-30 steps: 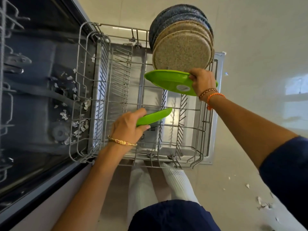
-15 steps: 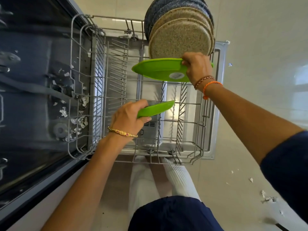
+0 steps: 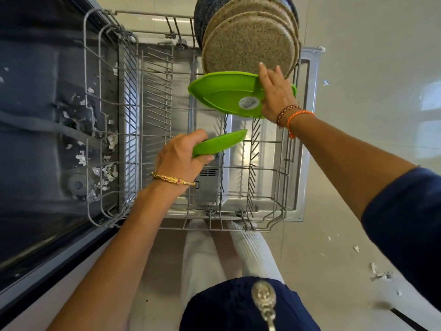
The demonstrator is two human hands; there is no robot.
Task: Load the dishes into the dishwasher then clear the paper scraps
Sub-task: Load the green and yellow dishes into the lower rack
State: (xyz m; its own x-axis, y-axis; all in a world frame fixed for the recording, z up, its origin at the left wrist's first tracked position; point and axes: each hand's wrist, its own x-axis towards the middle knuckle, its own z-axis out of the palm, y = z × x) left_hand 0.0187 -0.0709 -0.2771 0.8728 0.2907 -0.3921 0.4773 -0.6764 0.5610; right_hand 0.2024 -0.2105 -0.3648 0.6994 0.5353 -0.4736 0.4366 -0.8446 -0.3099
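**Green plates going into the lower rack**

Both hands are busy over the dishwasher's lower rack [image 3: 114, 75]. Her right hand [image 3: 276, 96], in the upper middle of the frame, rests on the far edge of a green plate [image 3: 222, 94] with the fingers stretched out almost straight, pressing it toward the speckled plates [image 3: 248, 46] that already stand in a row at the top. Her left hand [image 3: 181, 156], near the centre, pinches a second green plate [image 3: 219, 144] between thumb and fingers, above the tines.

I think the first green plate is just being seated. To do it well, its rim should go down between two tines right beside the last speckled plate, standing upright and not leaning on it. The second plate should take the next free slot.

Paper scraps [image 3: 107, 170] lie on the dishwasher floor at the left, and more on the room floor [image 3: 379, 274] at lower right; they are not cleared yet.
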